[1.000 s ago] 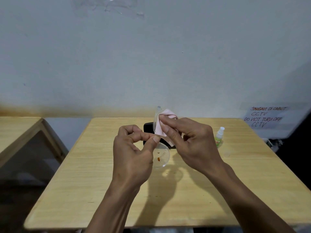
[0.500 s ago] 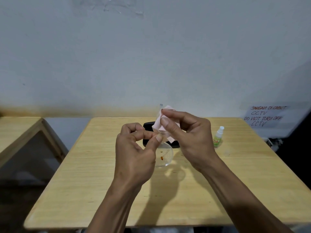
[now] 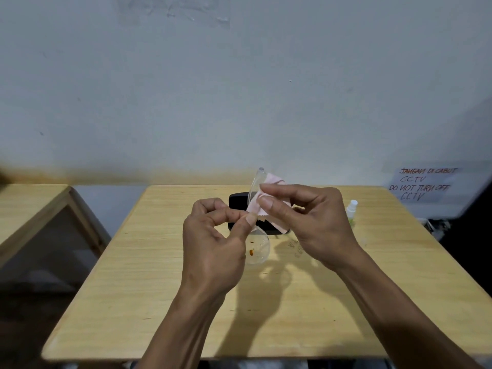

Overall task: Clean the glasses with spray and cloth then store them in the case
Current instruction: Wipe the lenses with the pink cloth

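Wiping step: clear-framed plastic glasses (image 3: pixel 257 237) held above the light wooden table (image 3: pixel 159 275), upper lens under cloth. Next, likely the lower lens, which shows orange specks.

Left hand (image 3: pixel 213 246) pinches the frame. Right hand (image 3: pixel 303 219) pinches the pink microfibre cloth (image 3: pixel 262 199) around the lens.

Black case (image 3: pixel 238 203) sits behind; spray bottle (image 3: pixel 351 210) is right.

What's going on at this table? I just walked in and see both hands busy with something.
A person is cleaning clear plastic-framed glasses held above the light wooden table. The left hand pinches the frame near the lower lens, which carries orange specks. The right hand pinches a pale pink cleaning cloth around the upper lens. The black glasses case and the small white-capped spray bottle stand behind on the table.
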